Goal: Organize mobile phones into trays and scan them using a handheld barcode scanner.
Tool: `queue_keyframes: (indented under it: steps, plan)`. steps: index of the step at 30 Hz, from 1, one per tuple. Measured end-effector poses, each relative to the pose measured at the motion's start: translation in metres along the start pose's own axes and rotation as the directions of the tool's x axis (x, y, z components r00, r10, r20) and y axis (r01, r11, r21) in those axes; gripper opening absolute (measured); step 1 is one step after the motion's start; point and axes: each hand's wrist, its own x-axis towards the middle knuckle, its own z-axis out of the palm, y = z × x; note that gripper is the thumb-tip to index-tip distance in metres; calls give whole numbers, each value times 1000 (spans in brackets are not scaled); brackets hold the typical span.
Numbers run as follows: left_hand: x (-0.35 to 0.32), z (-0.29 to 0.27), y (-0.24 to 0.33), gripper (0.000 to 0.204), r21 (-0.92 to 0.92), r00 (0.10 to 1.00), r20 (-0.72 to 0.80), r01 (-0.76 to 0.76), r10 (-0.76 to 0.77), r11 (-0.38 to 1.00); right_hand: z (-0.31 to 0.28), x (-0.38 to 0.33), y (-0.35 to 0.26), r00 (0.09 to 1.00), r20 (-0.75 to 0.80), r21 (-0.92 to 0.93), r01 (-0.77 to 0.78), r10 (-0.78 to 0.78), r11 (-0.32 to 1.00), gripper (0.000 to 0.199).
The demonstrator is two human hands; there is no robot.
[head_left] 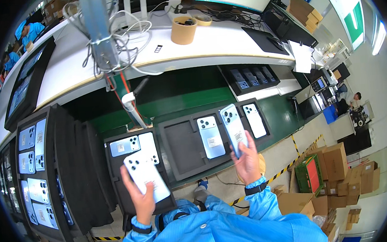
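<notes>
My left hand [141, 200] is closed around the edges of a pale smartphone [149, 179], its camera side up, above a black foam tray [118, 175]. Two more phones lie in that tray, a blue phone [120, 147] and a whitish phone [147, 143] partly covered by the held one. My right hand [248, 164] grips the lower end of a light blue smartphone [232, 123], which is raised and tilted, cameras at the top. Beneath it is a longer black foam tray [179, 148], holding a blue phone [210, 137] and a pale phone [254, 121].
Stacked black trays with several phones [38, 190] stand at the left. Another tray of phones [250, 78] sits under the white shelf [198, 54]. A metal post [99, 33] with tangled cables rises ahead. Cardboard boxes [335, 161] are piled on the right floor.
</notes>
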Motion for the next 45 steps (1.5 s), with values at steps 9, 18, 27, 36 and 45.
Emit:
queue_keyframes:
  steps: [9,18,27,36,45]
  plan:
    - [30,142,-14,33,659,980,174,-44,-96,751,-69,67,19,882,173,-769,399,-438,500,50]
    - [-21,122,-30,63,402,965,-211,230,-154,887,-173,120,-82,736,213,-956,294,-643,19,47]
    - [0,102,-82,55,-342,663,83,720,-744,603,-216,226,-93,951,14,-602,-238,309,762,66]
    - [-37,107,-88,60,-694,730,-188,375,-657,614,-269,249,-93,928,96,-802,286,-360,525,44]
    - [-43,-52,98,10,854,652,-420,48,631,519,-51,108,-64,788,487,-808,570,-377,147,21]
